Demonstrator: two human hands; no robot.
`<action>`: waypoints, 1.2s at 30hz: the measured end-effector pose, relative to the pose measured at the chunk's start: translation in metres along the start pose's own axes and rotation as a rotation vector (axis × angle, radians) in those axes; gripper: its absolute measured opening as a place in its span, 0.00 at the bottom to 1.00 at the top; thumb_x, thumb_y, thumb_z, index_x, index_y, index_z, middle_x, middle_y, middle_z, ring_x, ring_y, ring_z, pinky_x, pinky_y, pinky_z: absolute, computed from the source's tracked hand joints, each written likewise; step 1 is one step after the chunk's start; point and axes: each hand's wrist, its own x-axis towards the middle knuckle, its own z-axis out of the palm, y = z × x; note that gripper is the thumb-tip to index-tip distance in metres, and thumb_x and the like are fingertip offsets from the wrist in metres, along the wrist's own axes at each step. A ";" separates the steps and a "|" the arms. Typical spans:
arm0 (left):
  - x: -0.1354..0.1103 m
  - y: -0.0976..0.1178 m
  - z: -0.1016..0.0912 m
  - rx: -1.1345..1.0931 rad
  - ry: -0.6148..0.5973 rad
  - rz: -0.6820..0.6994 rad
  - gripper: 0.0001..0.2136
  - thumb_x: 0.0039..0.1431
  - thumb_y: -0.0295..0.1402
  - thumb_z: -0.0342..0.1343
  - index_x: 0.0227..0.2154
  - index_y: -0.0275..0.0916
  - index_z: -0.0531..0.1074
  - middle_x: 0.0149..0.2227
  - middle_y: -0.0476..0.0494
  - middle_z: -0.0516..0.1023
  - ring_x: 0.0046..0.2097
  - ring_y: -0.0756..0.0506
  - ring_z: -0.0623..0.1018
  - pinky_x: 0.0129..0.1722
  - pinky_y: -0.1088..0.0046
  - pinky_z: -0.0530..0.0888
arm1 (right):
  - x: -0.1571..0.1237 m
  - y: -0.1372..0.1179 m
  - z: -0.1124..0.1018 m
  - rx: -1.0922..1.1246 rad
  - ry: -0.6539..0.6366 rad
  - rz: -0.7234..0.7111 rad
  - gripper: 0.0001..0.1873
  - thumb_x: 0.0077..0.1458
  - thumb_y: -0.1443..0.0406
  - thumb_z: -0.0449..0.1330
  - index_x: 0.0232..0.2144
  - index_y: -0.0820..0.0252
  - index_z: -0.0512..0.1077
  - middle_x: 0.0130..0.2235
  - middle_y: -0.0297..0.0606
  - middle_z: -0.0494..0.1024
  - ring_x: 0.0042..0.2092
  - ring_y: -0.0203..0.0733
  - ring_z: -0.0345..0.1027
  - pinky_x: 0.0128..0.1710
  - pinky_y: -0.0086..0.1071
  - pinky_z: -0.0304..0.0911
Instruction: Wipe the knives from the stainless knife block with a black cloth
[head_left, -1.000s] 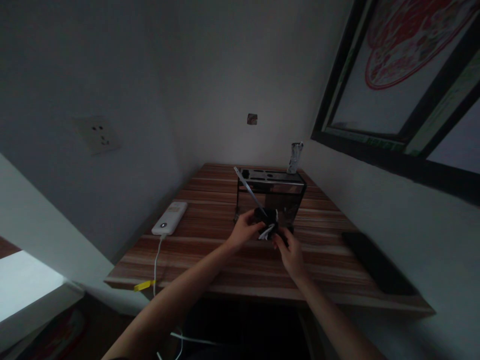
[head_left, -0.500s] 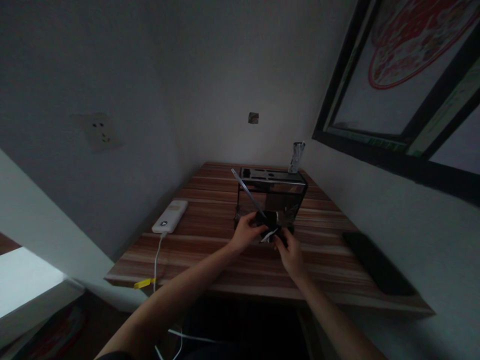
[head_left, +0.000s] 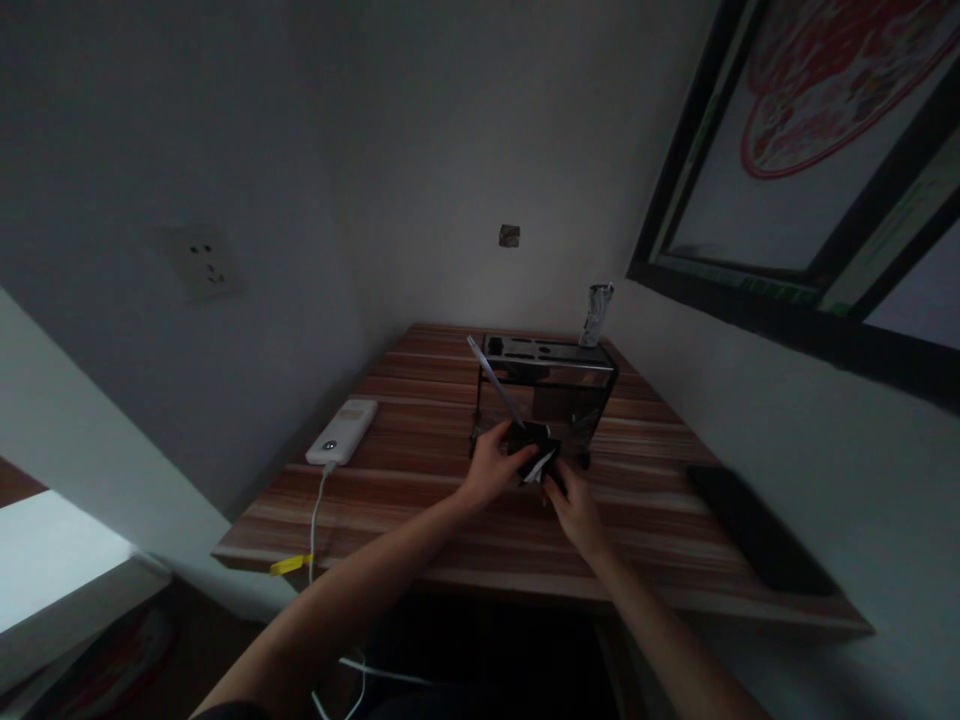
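The green marks (head_left: 780, 290) along the frame (head_left: 795, 319) are too blurred to read, as is the pale label (head_left: 350, 411) on the white device (head_left: 337, 436); the red picture (head_left: 817, 125) is cut off at upper right. The left hand (head_left: 491, 468) and right hand (head_left: 576, 510) both grip a small black item (head_left: 531, 434) over the table (head_left: 420, 440), before the dark rack (head_left: 551, 351). Fingers and dimness obscure its shape; a thin rod (head_left: 495, 381) slants up from it.

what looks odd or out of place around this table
A small brownish square on the back wall looks odd: it seems uncovered, unlike the wall socket at left. A crumpled silvery packet also leans at the right end of the black-framed stand. No spill shows.
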 end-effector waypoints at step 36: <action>0.045 0.017 -0.072 -0.306 0.658 0.178 0.13 0.45 0.40 0.60 0.30 0.35 0.74 0.28 0.48 0.77 0.31 0.50 0.75 0.32 0.78 0.69 | -0.001 0.001 0.011 -0.100 -0.099 0.009 0.13 0.56 0.56 0.51 0.31 0.59 0.68 0.24 0.34 0.72 0.27 0.39 0.67 0.27 0.29 0.60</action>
